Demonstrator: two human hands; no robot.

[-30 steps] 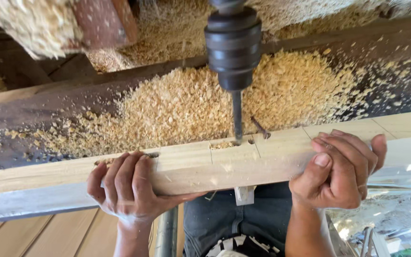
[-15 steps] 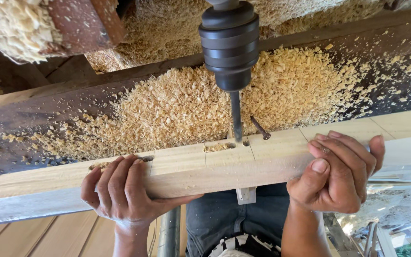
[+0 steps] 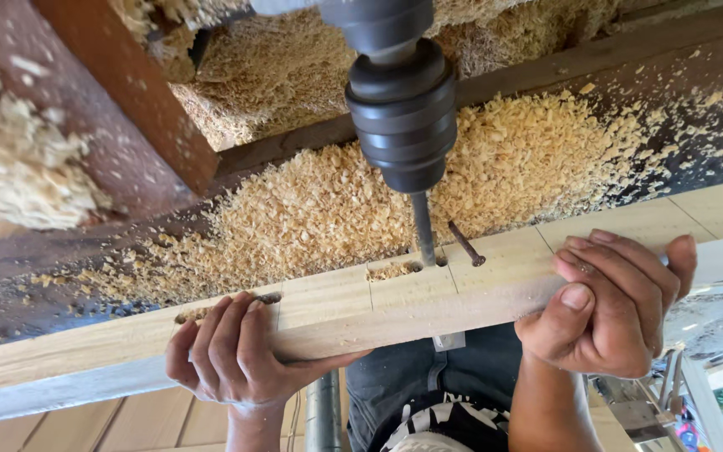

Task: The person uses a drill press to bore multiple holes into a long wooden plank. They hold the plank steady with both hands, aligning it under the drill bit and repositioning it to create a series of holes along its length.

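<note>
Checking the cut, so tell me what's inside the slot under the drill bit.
Loose wood shavings lie in the slot in the wooden beam, and the drill bit enters its right end. The slot's bottom and the bit's tip are covered, so its depth can't be seen.

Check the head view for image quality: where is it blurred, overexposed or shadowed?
Head view: the shavings clump at upper left is soft and washed out; the drill chuck, wooden beam, left hand and right hand are sharp, evenly daylit; glare whitens the lower right corner.
</note>
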